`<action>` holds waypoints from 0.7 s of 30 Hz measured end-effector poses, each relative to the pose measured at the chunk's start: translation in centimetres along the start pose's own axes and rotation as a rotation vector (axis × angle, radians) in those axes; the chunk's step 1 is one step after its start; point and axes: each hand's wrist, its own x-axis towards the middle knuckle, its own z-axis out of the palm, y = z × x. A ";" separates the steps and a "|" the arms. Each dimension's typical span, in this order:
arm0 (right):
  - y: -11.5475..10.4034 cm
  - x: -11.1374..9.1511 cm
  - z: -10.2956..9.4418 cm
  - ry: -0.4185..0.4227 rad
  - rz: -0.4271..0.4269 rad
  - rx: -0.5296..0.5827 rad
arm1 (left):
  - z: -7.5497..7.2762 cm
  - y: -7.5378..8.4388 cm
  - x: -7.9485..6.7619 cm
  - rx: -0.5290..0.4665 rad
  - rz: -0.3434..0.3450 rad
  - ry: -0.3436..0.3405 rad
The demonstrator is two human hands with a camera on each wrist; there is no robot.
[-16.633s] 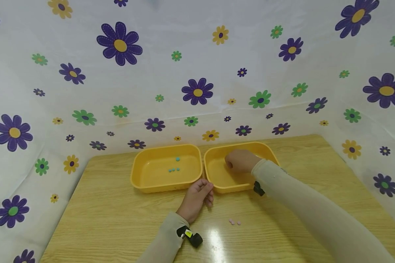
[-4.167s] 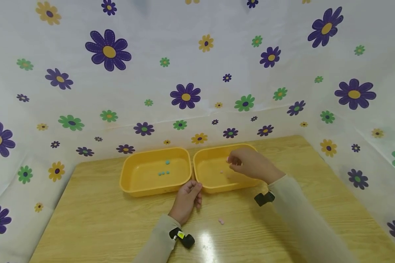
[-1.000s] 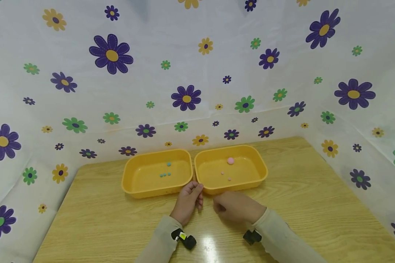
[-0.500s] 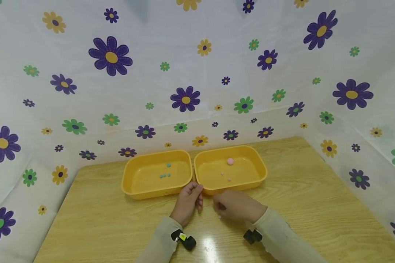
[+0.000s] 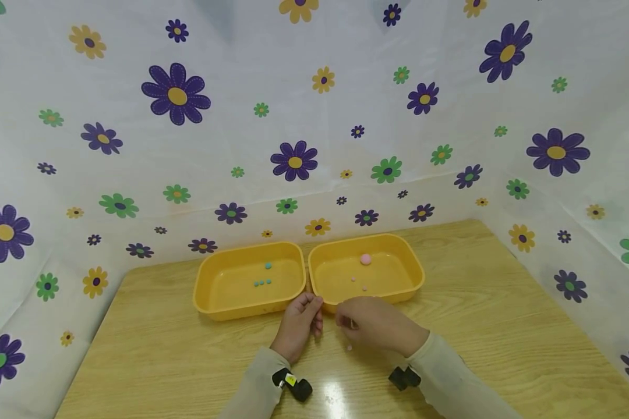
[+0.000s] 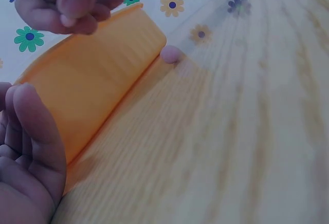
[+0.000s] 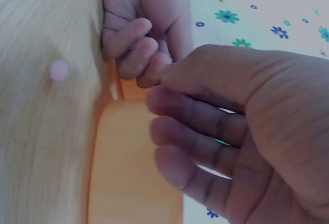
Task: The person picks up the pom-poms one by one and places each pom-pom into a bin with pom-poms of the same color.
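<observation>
Between thumb and fingertips my right hand pinches a small pink ball, just in front of the right yellow tray. My left hand stays at that tray's near left corner, thumb and index finger pinching its rim and the other fingers loosely curled. Another small pink ball lies on the table below my right hand. Inside the right tray are a larger pink ball and two small pink balls, one of them a pink ball near the front.
Beside it stands the left yellow tray, holding several teal pieces. Both trays sit near the back of the wooden table, close to a flowered cloth that surrounds the table on three sides.
Earlier, my right hand was in the right tray, where pink balls now show. It then came down to the table, and has now lifted slightly with a small pink ball. My left hand stays put.
</observation>
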 end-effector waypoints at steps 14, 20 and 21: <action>1.3 -0.9 -2.3 0.389 0.000 -0.128 | 0.0 -0.2 0.0 -0.002 -0.009 0.012; 2.1 -1.1 -3.2 0.458 0.100 -0.081 | 0.0 -0.2 0.0 -0.008 -0.004 0.010; 2.1 -1.2 -3.4 0.456 0.122 -0.072 | 0.1 -0.1 0.0 -0.005 -0.002 0.009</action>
